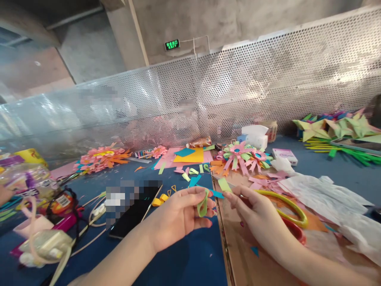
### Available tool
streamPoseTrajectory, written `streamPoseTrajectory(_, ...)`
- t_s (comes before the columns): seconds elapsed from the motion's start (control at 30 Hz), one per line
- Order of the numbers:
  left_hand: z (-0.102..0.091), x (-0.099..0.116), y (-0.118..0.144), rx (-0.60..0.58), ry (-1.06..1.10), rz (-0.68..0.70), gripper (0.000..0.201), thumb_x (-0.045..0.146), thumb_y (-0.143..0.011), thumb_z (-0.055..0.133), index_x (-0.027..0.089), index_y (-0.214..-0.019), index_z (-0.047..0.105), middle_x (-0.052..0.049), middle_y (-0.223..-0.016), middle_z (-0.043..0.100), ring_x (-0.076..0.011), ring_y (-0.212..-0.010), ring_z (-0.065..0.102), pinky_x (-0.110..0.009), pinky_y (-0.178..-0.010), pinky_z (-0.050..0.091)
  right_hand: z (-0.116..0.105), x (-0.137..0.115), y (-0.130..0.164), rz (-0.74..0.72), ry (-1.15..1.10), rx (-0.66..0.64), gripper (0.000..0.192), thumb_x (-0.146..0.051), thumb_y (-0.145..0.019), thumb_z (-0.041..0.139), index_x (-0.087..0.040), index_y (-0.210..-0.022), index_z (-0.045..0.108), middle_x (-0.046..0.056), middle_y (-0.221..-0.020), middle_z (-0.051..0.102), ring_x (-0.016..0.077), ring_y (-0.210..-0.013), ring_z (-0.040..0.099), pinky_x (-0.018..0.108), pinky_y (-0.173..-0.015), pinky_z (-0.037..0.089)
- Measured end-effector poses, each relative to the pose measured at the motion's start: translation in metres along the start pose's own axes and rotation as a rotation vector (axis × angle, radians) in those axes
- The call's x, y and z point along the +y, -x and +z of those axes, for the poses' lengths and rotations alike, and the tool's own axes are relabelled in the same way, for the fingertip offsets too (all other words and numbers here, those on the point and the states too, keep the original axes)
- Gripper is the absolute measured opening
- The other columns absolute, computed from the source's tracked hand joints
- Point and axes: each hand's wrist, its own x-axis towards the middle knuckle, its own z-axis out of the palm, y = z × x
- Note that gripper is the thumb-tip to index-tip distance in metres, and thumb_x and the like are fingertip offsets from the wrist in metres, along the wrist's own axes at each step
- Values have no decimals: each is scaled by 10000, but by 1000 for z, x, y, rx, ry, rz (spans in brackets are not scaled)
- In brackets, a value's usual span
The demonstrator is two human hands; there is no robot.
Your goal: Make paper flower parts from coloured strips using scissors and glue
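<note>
In the head view, the left hand [178, 216] pinched a looped green paper strip [203, 204] between thumb and fingertips, closed lightly on it above the blue table [184, 258]. The right hand [256, 222] hovered just beside it, fingers closed around the yellow scissors [290, 210], whose handle loop curved out past the knuckles over a cardboard sheet [238, 254]. A second green strip [224, 184] stood at the right fingertips; whether they gripped it could not be told.

The loop looked likely to spring open if the pinch loosened, since nothing visible fastened its ends. The scissors sat so near the left fingers that a careless close could nick them or cut the strip crooked.

The scissor blades were hidden behind the right hand. A dark phone [133, 212] on the table was partly blurred out, as were shapes behind the mesh fence [208, 91]. Paper flowers [241, 155] and crumpled white paper [321, 194] lay farther off.
</note>
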Motion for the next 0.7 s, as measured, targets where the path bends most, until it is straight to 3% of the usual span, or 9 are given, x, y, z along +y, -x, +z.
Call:
streamPoseTrajectory(0.2,-1,-4,1,-136,122,-39,176,92,-856,481,140,-950,621,-48,-726,689,-143,-698,670,-286,-680,541,6,3,6,75,-142,-105,367,-565,-845,446,-213,-745,473,-92,-489,289,55,-375,292,162,-333,238)
streamPoseTrajectory(0.43,3,-9,7,-326,48,-96,119,94,-830,487,139,-864,591,-81,-791,720,-204,-722,702,-319,-709,523,7,10,6,55,-184,-168,343,-516,-871,450,-195,-762,499,-75,-558,336,46,-431,315,164,-376,246)
streamPoseTrajectory(0.57,6,-10,8,-353,8,-93,64,151,-800,571,150,-856,602,-77,-794,725,-216,-754,699,-337,-753,499,6,5,6,-14,-90,-177,347,-480,-878,453,-171,-736,523,-40,-622,444,77,-533,410,185,-455,337)
streamPoseTrajectory(0.7,8,-9,8,-364,6,-95,24,157,-773,628,154,-794,617,-81,-855,707,-227,-809,680,-303,-679,491,4,0,10,-158,124,-364,262,-294,-897,433,-168,-700,551,-7,-642,537,119,-607,511,218,-527,415)
